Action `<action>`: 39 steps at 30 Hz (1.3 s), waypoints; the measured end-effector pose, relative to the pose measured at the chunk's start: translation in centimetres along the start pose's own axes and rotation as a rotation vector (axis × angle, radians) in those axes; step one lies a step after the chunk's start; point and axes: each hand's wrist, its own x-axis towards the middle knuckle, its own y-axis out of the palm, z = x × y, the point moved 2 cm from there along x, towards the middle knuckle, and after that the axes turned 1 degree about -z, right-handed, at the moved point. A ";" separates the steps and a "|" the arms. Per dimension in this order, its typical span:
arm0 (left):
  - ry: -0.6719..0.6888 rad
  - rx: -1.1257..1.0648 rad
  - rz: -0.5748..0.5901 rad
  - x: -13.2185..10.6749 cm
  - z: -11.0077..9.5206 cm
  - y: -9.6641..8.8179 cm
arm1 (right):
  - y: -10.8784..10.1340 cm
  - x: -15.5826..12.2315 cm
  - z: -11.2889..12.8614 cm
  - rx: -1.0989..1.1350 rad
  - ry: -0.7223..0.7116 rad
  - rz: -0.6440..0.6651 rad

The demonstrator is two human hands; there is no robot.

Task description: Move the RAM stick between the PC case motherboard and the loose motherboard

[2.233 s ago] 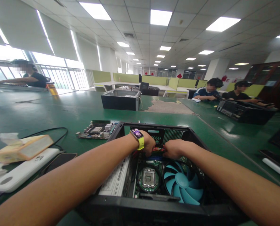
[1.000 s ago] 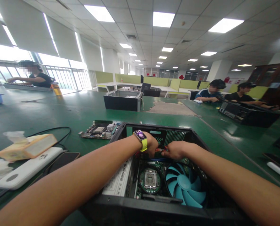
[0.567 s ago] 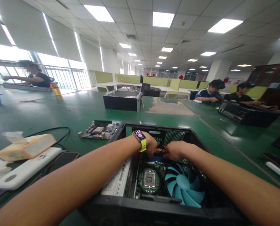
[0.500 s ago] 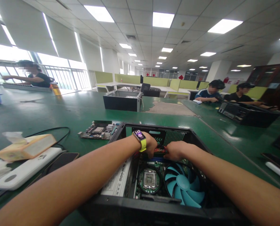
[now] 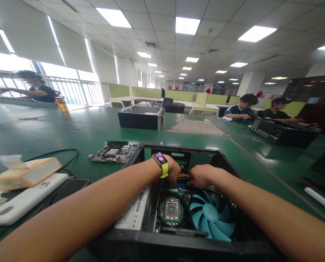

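An open black computer case (image 5: 176,238) lies in front of me, and both my hands reach down to its far inner side. My left hand (image 5: 173,168), with a yellow-banded watch at the wrist, has its fingers curled at one end of a bundle of coloured wires (image 5: 183,175). Bent fingers of my right hand (image 5: 202,174) close on the bundle's other end; the fingertips are partly hidden. Nearer me, a turquoise fan (image 5: 210,212) sits beside a bare processor socket (image 5: 172,209) on the board. Along the left inside wall is a power supply (image 5: 132,213) with a white label.
Left of the case lie a loose motherboard (image 5: 112,151), a tissue pack (image 5: 28,174), a white power strip (image 5: 26,200) and a dark phone (image 5: 69,189). Another case (image 5: 139,119) stands farther back. People work at the far left and right, near a black case (image 5: 285,131).
The view has shifted slightly, so everything sits a little farther left. Both hands stay at the wires, with hardly any movement inside the case.
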 end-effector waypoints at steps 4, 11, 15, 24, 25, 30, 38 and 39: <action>0.005 -0.006 -0.003 0.0 0.0 0.1 | -0.1 0.0 0.0 0.003 0.007 0.008; -0.026 -0.054 -0.046 0.3 0.1 0.2 | -0.4 -0.4 0.0 0.005 0.033 0.018; -0.014 -0.018 -0.026 0.1 -0.1 0.2 | -0.4 -0.3 0.1 -0.003 0.030 0.017; -0.013 0.004 0.014 0.1 -0.2 0.2 | -0.1 0.0 0.0 -0.004 0.025 0.002; -0.011 -0.003 0.016 0.2 -0.2 0.3 | 0.0 0.1 -0.1 -0.004 0.022 0.000; -0.030 -0.018 -0.016 0.4 -0.1 0.4 | -0.1 0.1 0.0 -0.009 0.021 0.005; -0.032 -0.015 0.059 0.2 -0.2 0.3 | -0.3 -0.1 0.0 -0.008 0.015 0.009; -0.025 -0.010 0.055 0.3 -0.2 0.3 | -0.3 -0.1 0.0 -0.007 0.016 0.009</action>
